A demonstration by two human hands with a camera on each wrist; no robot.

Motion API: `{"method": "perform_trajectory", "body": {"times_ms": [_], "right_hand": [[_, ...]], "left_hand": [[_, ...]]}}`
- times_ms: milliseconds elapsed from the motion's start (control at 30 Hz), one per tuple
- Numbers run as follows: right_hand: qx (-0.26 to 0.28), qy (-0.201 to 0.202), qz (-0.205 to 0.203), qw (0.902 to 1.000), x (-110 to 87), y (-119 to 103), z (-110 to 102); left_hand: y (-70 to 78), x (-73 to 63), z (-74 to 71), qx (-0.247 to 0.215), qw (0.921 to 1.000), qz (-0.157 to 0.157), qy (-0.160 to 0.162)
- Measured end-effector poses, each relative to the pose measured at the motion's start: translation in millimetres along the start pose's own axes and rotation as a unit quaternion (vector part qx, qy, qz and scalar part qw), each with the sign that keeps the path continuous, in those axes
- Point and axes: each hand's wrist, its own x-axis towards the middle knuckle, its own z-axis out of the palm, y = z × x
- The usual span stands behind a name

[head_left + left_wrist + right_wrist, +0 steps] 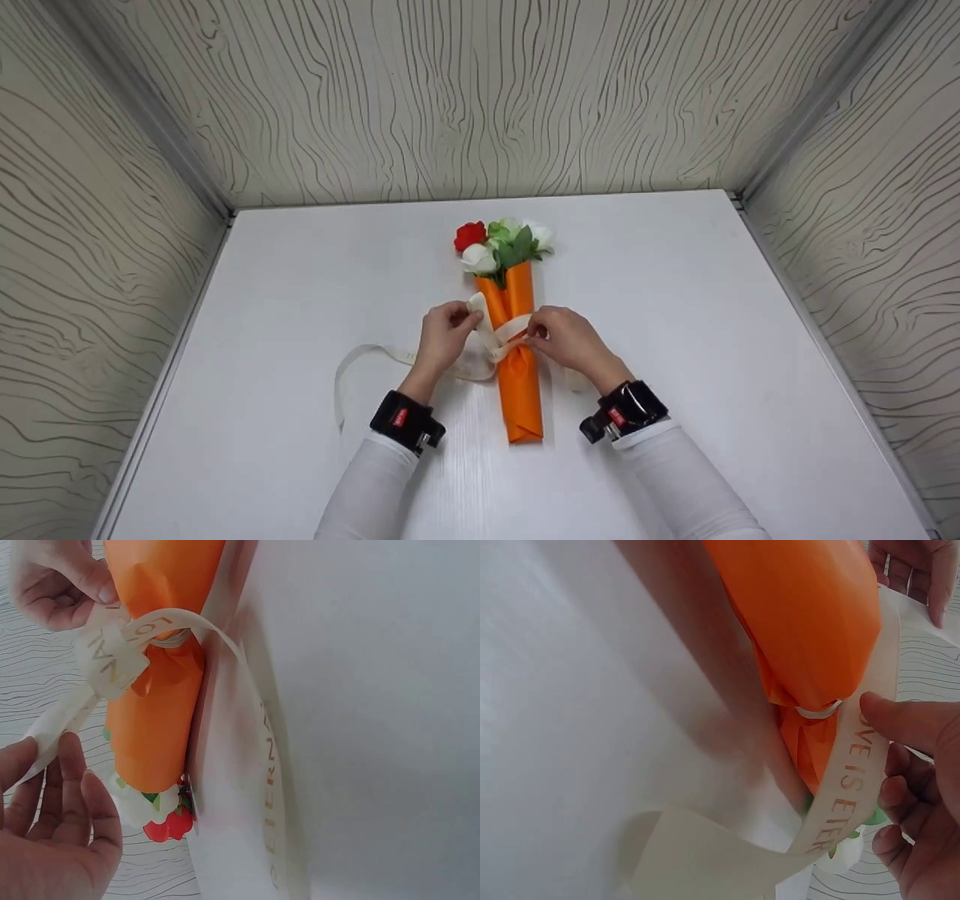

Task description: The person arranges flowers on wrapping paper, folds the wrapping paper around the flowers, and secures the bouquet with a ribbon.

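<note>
A bouquet in orange wrapping [523, 397] lies on the table, its red, white and green flowers [501, 244] pointing away from me. A cream ribbon [515, 327] with gold lettering crosses the front of the narrowed middle, looped over itself in the left wrist view. Left of the bouquet, my left hand [448, 334] pinches one stretch of ribbon between thumb and fingers. At the right side, my right hand [568, 337] pinches another stretch close against the wrapping. Beneath the ribbon, a thin pale band [817, 711] cinches the paper.
A loose ribbon tail [367, 348] curves across the white table [300, 277] to the left. Another free ribbon end [705, 851] hangs below my right hand. Wood-grain patterned panels [480, 97] enclose the back and both sides.
</note>
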Motion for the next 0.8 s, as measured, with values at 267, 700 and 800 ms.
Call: {"method": "perform_trajectory", "body": {"times_ms": [267, 700, 800], "right_hand": [[0.002, 0.019, -0.001, 0.9998, 9.5, 2, 1], [-0.065, -0.007, -0.080, 0.9947, 23.5, -5, 1], [-0.060, -0.023, -0.071, 0.9954, 24.2, -7, 3]], "left_hand": [[-0.7, 0.9, 1.5, -0.003, 0.9999, -0.008, -0.009], [2.8, -1.4, 2.6, 0.000, 0.9999, -0.002, -0.016], [3.7, -2.7, 2.6, 0.008, 0.9999, 0.007, -0.012]]}}
